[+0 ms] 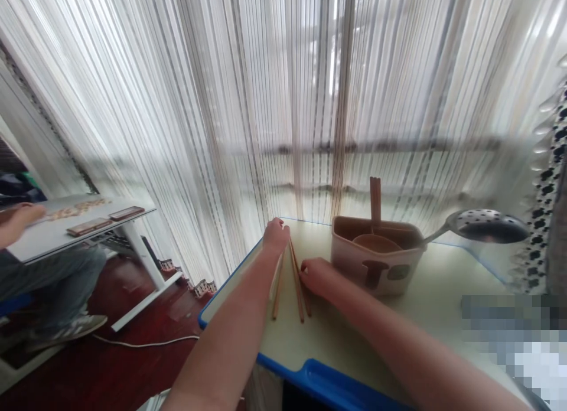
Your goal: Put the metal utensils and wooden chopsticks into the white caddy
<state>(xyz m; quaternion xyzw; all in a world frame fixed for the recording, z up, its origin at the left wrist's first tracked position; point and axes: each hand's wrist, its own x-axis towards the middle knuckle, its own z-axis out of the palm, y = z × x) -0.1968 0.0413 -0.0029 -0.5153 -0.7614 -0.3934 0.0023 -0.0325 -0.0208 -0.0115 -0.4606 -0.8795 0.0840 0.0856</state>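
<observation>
Several wooden chopsticks (297,287) lie fanned out on a pale tabletop with a blue rim, their near ends apart. At their far ends, my left hand (276,236) is closed with its fingers curled around the tips. My right hand (316,275) is closed against the right-hand chopsticks, about midway along them; its fingertips are partly hidden. Just right of that hand stands a pinkish-brown utensil holder (376,266). Inside it are a brown round-edged utensil (376,243), upright wooden sticks (375,199) and a metal skimmer (487,225) leaning out to the right.
The small table's blue edge (319,375) has a raised lip at the front. Sheer striped curtains (283,104) hang right behind it. On the left, another person's hand (20,219) is over a white table (44,237) with small pieces and flat trays. A white cable crosses the red floor.
</observation>
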